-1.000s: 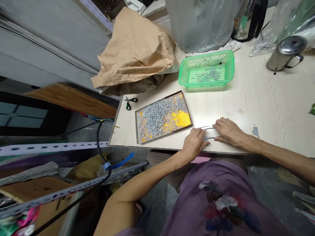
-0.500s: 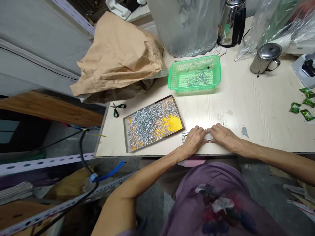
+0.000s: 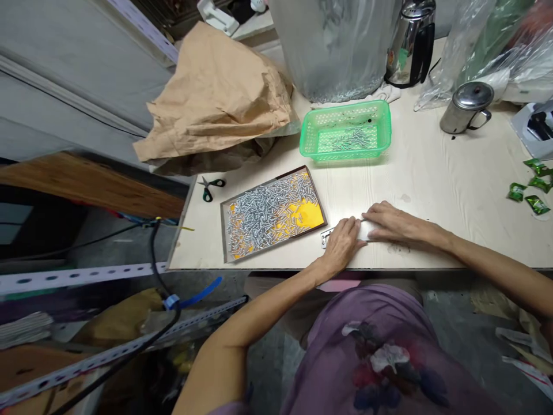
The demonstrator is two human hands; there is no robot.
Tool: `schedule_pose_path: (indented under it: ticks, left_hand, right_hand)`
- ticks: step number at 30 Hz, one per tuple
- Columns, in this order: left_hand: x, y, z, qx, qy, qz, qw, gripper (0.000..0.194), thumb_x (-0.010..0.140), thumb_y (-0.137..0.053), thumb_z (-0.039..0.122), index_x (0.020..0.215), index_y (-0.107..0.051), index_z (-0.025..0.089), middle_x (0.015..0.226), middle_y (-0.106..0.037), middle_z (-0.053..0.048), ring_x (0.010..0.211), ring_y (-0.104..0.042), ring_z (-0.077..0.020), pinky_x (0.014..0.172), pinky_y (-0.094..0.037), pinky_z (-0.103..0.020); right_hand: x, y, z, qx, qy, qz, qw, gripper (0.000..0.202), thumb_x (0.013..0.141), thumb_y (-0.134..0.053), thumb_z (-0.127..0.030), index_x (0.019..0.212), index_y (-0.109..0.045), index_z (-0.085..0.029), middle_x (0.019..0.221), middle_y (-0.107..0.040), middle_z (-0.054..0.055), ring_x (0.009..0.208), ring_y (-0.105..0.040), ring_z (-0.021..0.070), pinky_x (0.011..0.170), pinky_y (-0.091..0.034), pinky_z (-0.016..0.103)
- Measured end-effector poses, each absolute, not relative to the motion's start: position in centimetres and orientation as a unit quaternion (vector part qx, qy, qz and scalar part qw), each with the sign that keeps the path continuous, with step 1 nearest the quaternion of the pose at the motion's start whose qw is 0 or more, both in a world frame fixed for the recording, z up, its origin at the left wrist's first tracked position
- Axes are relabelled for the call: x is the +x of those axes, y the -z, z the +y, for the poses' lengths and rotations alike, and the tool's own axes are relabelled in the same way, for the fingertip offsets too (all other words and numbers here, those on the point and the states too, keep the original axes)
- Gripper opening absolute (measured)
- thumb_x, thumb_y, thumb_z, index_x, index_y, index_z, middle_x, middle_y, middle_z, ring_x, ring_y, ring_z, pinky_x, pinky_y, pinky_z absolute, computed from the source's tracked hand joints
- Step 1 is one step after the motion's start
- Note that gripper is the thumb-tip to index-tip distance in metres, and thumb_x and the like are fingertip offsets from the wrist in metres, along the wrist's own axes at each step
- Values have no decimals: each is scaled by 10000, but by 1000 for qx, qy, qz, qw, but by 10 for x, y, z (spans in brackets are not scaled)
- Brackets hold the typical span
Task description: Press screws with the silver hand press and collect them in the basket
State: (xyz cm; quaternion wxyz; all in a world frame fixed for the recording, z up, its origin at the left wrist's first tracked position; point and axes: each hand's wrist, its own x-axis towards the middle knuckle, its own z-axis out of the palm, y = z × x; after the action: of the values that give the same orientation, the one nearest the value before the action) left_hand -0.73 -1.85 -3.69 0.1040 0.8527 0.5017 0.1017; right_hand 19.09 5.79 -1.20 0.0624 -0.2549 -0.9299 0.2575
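My left hand (image 3: 344, 241) is closed over a narrow silvery metal strip (image 3: 325, 238) lying near the table's front edge. The strip's left end, with a hole or slot in it, sticks out past the fingers. To the right of that hand a pale, shiny flat stretch shows, seemingly part of the strip. My right hand (image 3: 392, 222) lies over its right end, fingers stretched out to the left and thumb apart below them. Left of both hands, a shallow tray (image 3: 223, 230) with a yellow bottom bears many small silvery metal pins (image 3: 259, 216).
A green plastic basket (image 3: 345, 156) with some pins stands behind the tray. Scissors (image 3: 209, 187) lie at the left edge. Brown paper (image 3: 220, 92), a clear bag (image 3: 332, 52), a kettle (image 3: 410, 43), a lidded metal mug (image 3: 466, 108) and green wrapped packets (image 3: 538, 184) surround the work spot.
My right hand has shifted slightly up and away from the front edge, its fingers straighter, baring more of the shiny strip. My left hand stays on the strip. The view has shifted slightly.
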Motion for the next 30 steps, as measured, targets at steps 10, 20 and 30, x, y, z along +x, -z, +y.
schedule_pose_path:
  ticks: [10, 20, 30]
  left_hand:
    - [20, 54, -69, 864, -193, 436, 162, 392, 1014, -350, 298, 1298, -515, 84, 1339, -582, -199, 1374, -443, -274, 1129, -379, -503]
    - [7, 40, -88, 897, -168, 360, 193, 302, 997, -416, 293, 1103, -653, 138, 1038, -708, -114, 1012, -665, -206, 915, -539, -317]
    - [-120, 8, -30, 736, -175, 652, -39, 271, 981, -425, 222, 1058, -683, 192, 931, -650, -94, 874, -566, -202, 788, -506, -353]
  right_hand:
    - [168, 18, 102, -331, -139, -931, 58, 176, 922, -513, -202, 852, -668, -159, 859, -633, 108, 842, -473, 232, 724, -350, 333]
    - [80, 6, 32, -31, -122, -992, -19, 160, 893, -600, -190, 753, -679, -191, 897, -614, 80, 900, -445, 216, 680, -293, 336]
    - [82, 16, 45, -93, -298, -934, 172, 177, 963, -434, -199, 903, -597, -166, 860, -637, 78, 821, -535, 183, 738, -430, 324]
